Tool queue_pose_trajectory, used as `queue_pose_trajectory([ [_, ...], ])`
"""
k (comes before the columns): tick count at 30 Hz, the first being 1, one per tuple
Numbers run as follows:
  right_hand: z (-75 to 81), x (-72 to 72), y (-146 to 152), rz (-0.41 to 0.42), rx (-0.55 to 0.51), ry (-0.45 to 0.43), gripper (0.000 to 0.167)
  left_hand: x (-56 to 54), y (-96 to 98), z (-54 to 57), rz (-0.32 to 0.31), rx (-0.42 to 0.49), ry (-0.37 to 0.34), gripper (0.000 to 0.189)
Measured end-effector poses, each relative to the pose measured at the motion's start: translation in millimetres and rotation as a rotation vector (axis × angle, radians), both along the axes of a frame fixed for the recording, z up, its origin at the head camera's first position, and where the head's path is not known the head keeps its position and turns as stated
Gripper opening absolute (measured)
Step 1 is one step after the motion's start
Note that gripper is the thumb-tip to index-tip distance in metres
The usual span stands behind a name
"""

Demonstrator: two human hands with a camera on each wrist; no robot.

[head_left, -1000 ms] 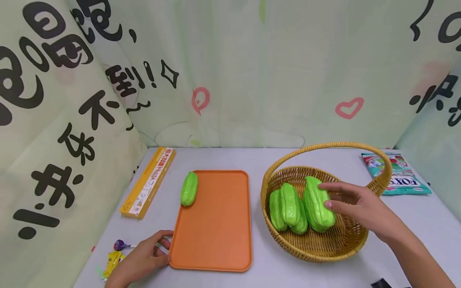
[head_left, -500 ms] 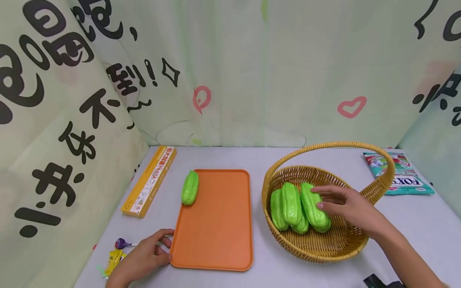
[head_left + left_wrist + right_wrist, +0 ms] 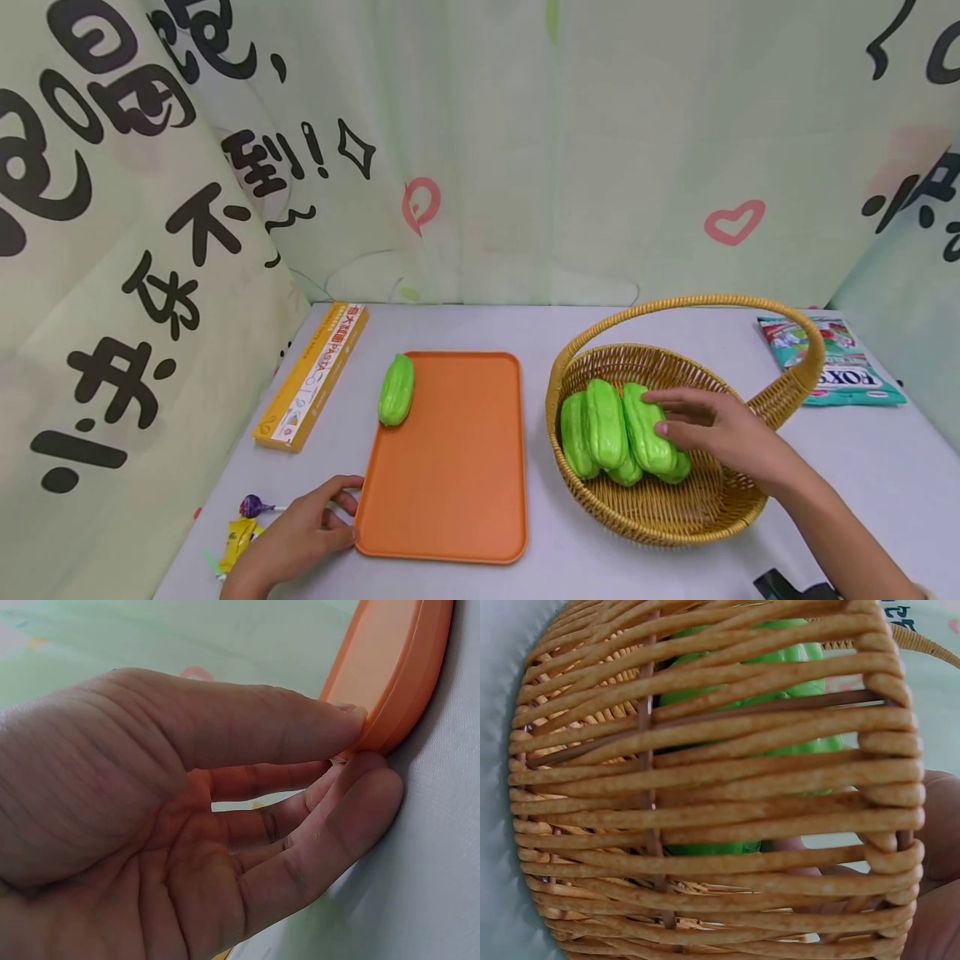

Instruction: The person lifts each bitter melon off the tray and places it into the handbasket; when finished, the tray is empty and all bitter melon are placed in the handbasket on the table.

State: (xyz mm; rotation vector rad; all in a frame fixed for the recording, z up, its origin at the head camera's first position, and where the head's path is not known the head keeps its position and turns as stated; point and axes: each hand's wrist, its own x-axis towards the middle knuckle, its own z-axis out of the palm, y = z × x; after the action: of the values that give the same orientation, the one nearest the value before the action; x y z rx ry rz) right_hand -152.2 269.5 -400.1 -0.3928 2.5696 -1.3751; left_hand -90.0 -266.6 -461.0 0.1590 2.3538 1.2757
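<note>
My right hand (image 3: 720, 429) reaches over the rim of the wicker basket (image 3: 660, 529), its fingers and thumb around a green ridged gourd (image 3: 647, 429). Several similar green gourds (image 3: 606, 425) lie beside and beneath it, leaning together on the basket's left side. In the right wrist view, the basket's weave (image 3: 727, 802) covers most of the gourds and fingers. My left hand (image 3: 303, 529) pinches the left edge of the orange tray (image 3: 450, 467), near its front corner. In the left wrist view, the thumb (image 3: 300, 724) lies on the tray's rim, with curled fingers against its side.
One smaller green gourd (image 3: 396, 392) rests on the tray's far left corner. A yellow pasta box (image 3: 311, 379) lies left. A lollipop (image 3: 255, 506) and yellow wrapper (image 3: 238, 542) are by my left hand. A teal FOX'S bag (image 3: 847, 367) lies behind the basket; its tall handle (image 3: 697, 302) arches overhead.
My right hand has moved slightly left with the gourd, which now sits against the others in the basket. The left hand keeps its place at the tray edge.
</note>
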Motion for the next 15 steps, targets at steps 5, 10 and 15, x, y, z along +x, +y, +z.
queue_pose_trajectory([
  [5,0.2,0.3,-0.5,-0.001,-0.002,0.000,0.044,-0.7,0.6,0.3,0.006,-0.014,-0.013,0.060],
  [10,0.2,0.8,-0.3,-0.010,-0.018,-0.012,0.046,-0.2,1.8,2.4,0.003,-0.015,-0.004,0.060],
  [15,3.6,3.4,0.2,-0.041,0.001,-0.007,0.048,0.4,2.5,4.3,-0.007,-0.012,0.013,0.059],
])
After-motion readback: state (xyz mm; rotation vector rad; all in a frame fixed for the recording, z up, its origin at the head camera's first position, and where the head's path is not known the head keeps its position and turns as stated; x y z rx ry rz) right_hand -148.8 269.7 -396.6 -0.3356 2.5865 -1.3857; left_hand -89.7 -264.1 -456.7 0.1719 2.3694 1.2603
